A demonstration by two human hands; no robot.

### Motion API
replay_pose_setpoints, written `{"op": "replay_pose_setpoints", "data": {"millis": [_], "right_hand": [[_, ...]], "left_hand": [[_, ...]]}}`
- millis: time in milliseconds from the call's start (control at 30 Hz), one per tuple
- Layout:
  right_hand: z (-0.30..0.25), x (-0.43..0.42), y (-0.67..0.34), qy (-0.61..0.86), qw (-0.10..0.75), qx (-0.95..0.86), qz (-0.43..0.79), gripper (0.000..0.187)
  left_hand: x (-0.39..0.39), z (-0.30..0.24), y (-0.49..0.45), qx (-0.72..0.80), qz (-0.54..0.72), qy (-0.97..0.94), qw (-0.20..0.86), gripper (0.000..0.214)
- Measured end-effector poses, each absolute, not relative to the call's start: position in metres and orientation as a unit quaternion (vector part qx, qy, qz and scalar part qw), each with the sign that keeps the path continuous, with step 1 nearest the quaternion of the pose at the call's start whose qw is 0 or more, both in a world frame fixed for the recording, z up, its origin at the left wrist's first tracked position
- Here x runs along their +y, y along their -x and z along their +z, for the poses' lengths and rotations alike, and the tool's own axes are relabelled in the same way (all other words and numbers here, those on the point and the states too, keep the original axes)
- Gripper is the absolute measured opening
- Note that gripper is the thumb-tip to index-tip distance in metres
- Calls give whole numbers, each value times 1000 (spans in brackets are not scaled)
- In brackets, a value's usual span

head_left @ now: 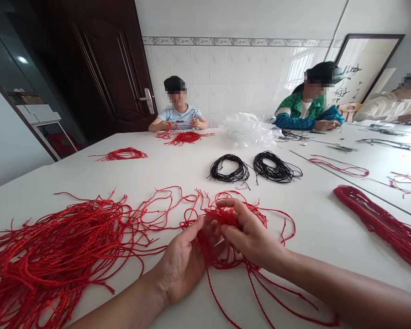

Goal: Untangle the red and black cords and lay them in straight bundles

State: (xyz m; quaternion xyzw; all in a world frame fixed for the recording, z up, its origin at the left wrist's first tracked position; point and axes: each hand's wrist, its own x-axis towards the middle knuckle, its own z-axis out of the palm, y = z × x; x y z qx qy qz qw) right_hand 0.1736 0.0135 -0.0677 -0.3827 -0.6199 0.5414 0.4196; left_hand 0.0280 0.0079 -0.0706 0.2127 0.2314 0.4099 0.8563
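Both my hands meet over a small bunch of red twisted cords (226,218) near the front of the white table (178,173). My left hand (183,262) lies palm up under the cords, its fingers curled round them. My right hand (248,233) comes in from the right and pinches the same bunch from above. More loops trail from the bunch toward me. A big tangled pile of red cords (55,246) spreads to the left of my hands.
Two coils of black cord (230,168) (276,167) lie in mid-table, a clear plastic bag (248,129) behind them. A long red bundle (383,224) lies at right. Three people sit at the far side, with red cord heaps (187,137) (123,154).
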Motion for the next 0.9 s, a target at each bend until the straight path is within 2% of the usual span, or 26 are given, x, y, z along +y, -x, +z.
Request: {"op": "replay_pose_setpoints", "data": {"millis": [167, 400, 500, 667, 800, 900], "right_hand": [[-69, 9, -170, 437, 366, -668, 479, 50], [-67, 12, -173, 382, 455, -553, 585, 33], [-66, 11, -169, 366, 436, -557, 605, 31], [-69, 8, -162, 431, 391, -655, 483, 45], [-68, 9, -164, 413, 447, -608, 509, 36], [-64, 10, -168, 395, 488, -541, 560, 36]], "left_hand": [[5, -70, -29, 214, 379, -222, 873, 34], [6, -67, -29, 223, 416, -226, 852, 36], [5, -66, -30, 223, 406, -224, 857, 38], [3, -64, -33, 250, 392, -225, 856, 41], [3, -65, -31, 239, 411, -215, 853, 36], [3, -66, -29, 230, 414, -214, 854, 38]]}}
